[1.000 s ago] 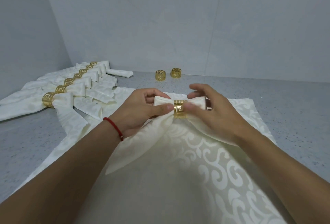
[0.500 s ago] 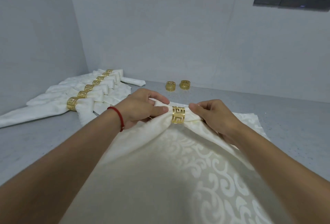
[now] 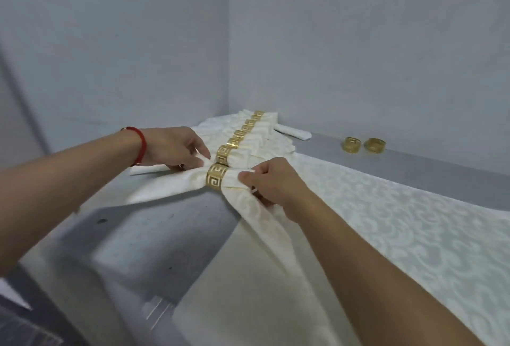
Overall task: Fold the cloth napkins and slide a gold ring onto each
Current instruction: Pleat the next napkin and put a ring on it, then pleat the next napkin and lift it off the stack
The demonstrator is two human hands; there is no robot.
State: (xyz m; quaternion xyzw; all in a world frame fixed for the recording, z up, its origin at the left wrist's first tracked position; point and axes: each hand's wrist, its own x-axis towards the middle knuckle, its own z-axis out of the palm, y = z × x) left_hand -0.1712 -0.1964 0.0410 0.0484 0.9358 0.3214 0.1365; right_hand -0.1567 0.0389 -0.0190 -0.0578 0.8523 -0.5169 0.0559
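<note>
Head view: my left hand (image 3: 176,147) and right hand (image 3: 271,180) pinch the ringed napkin (image 3: 176,185) at the near end of the finished row (image 3: 242,135). Beyond the row, two spare rings (image 3: 363,144) wait, so I judge two napkins remain.

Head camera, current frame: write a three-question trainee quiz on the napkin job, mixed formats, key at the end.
1. True or false: the napkin both hands hold already wears a gold ring.
2. Multiple choice: how many spare rings stand loose by the back wall? A) none B) two C) five
3. Fill in: the left hand, wrist in a red string bracelet, grips the napkin to the ring's ____; the right hand pinches the other side.

Key: 1 true; 2 B; 3 left
</note>
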